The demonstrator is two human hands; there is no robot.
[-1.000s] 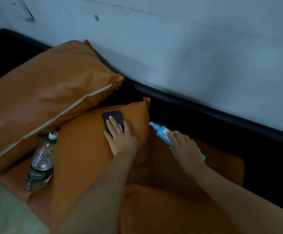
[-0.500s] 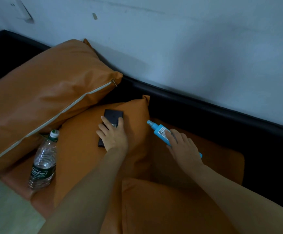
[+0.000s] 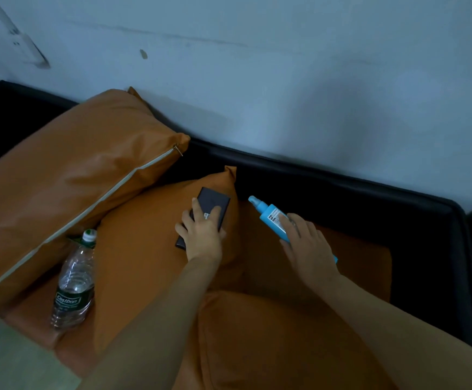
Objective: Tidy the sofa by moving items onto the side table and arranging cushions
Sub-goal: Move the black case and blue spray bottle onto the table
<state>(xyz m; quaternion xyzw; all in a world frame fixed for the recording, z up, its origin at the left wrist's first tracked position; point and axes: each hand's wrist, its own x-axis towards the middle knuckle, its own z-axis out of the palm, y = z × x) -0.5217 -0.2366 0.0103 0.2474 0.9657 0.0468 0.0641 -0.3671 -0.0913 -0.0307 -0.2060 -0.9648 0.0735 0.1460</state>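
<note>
Three orange cushions are crowding the black sofa (image 3: pixel 341 190): the biggest cushion (image 3: pixel 69 181), with its pale zip line, is leaning across the upper left of the frame, a second cushion (image 3: pixel 142 249) is lying in the middle, and a third (image 3: pixel 271 342) is bulging at the bottom centre. No side table is showing anywhere from where I am standing.

Next in size, a clear water bottle (image 3: pixel 73 282) is lying at lower left, wedged between the big cushion and the middle one, cap pointing up the frame and long axis running almost straight up and down the picture.

The blue spray bottle (image 3: pixel 271 218) is lying right of centre on the seat, nozzle aiming toward the upper left, long axis slanting down to the lower right. The right hand (image 3: pixel 308 246) is covering its lower half, fingers draped over it; I cannot tell whether they are actually gripping.

Smallest, the dark phone-like slab (image 3: pixel 211 201) is sitting on the middle cushion, long axis tilting from upper right to lower left. The left hand (image 3: pixel 202 235) is pinching it, fingers curled over its edges.

Judging the risks: the cushion is soft and sloping, so a weak pinch could be letting the slab slide into the gap. The spray bottle is round and could be rolling away under a loose palm.
</note>
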